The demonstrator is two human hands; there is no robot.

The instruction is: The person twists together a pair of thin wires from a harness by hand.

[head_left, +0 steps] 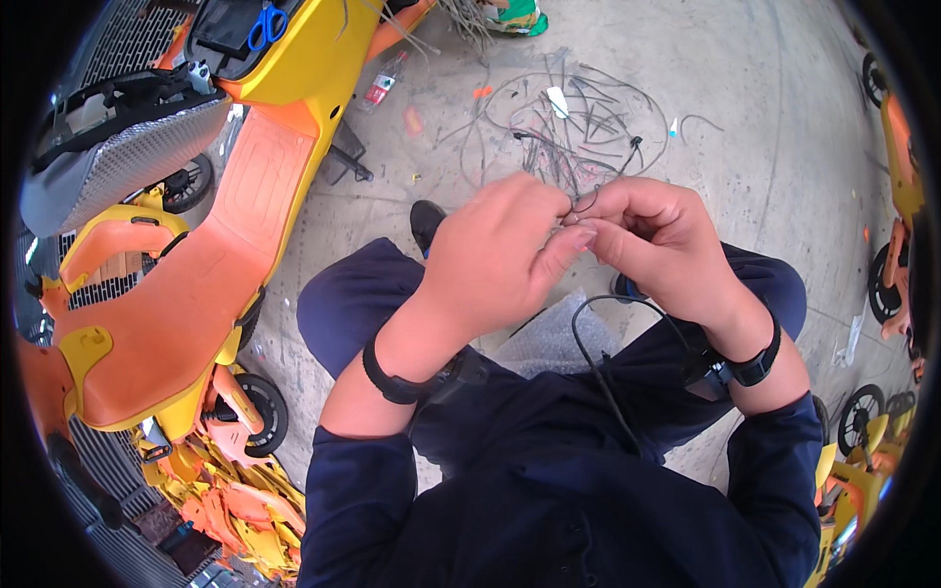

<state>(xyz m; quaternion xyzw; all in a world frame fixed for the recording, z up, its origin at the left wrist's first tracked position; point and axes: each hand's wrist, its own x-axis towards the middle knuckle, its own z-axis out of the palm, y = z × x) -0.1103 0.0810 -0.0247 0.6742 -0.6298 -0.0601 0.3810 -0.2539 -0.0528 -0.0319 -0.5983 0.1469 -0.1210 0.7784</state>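
In front of my knees my two hands meet, fingertips almost touching. My left hand (495, 250) is closed, its back turned up, with thumb and fingers pinching at a thin dark wire. My right hand (662, 235) pinches the same thin wire (591, 202), which curls in a small loop by the fingertips. Most of what lies between the fingers is hidden. Just beyond them, a tangle of grey and black cables (588, 122) spreads over the concrete floor. A separate black cable (588, 343) curves across my lap toward my right forearm.
On the left stands a yellow and orange scooter body (265, 186), with blue-handled scissors (267, 27) at its top. Yellow and orange panels (240, 505) are piled at lower left. Bubble wrap (554, 338) lies between my legs. More scooters (887, 274) line the right side.
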